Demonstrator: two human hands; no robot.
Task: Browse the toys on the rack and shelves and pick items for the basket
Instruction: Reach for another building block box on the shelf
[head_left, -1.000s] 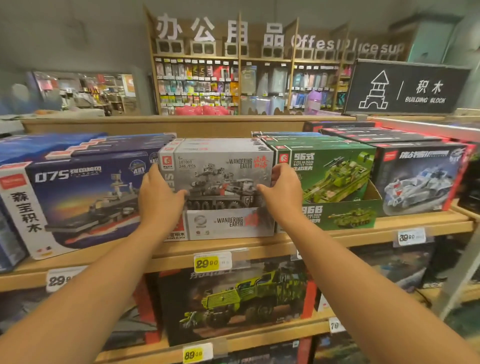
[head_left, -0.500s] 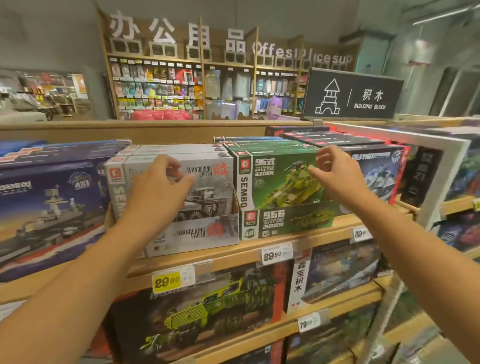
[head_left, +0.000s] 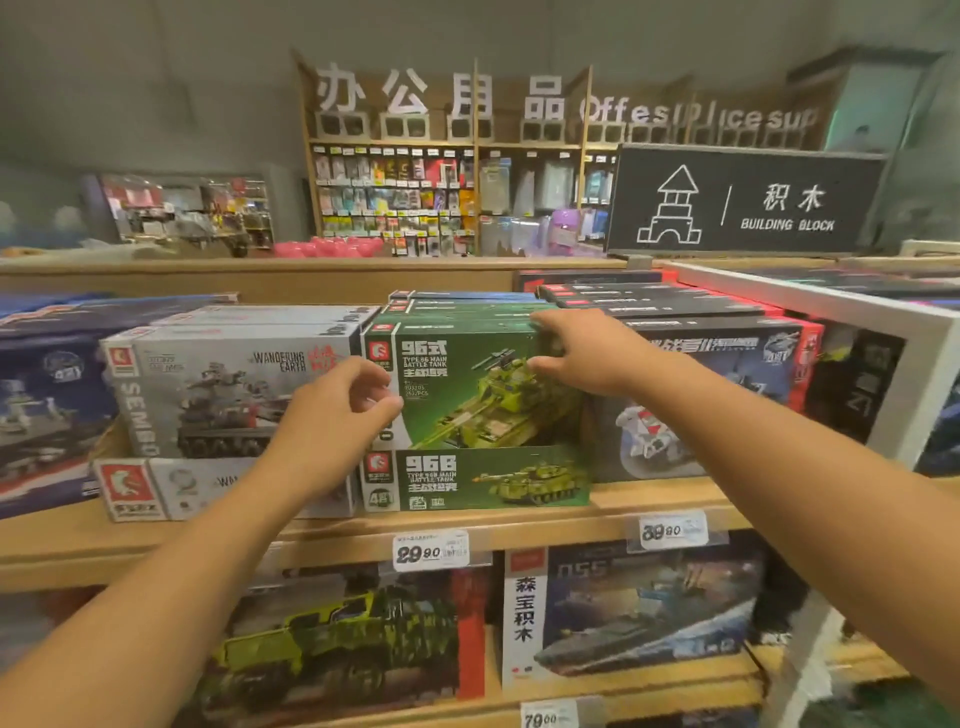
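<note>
Both hands have left the grey box (head_left: 228, 384) for the green tank box (head_left: 467, 384) (top of its stack, shelf's front edge): right hand (head_left: 582, 353) grasps its upper right corner, left hand (head_left: 337, 410) loosely curled, empty, at its left edge.

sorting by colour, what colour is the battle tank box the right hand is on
Green cardboard tank box, clearest in the head view.

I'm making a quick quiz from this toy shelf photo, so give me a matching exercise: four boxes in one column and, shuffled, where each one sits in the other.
Things:
1. green tank box
2. grey Wandering Earth box
3. 96B tank box
4. camouflage truck box

Places:
A. lower shelf, below the yellow price tag
B. under the green tank box
C. right hand on its top right corner
D. left of the green tank box

Pairs: 1-C, 2-D, 3-B, 4-A
</note>
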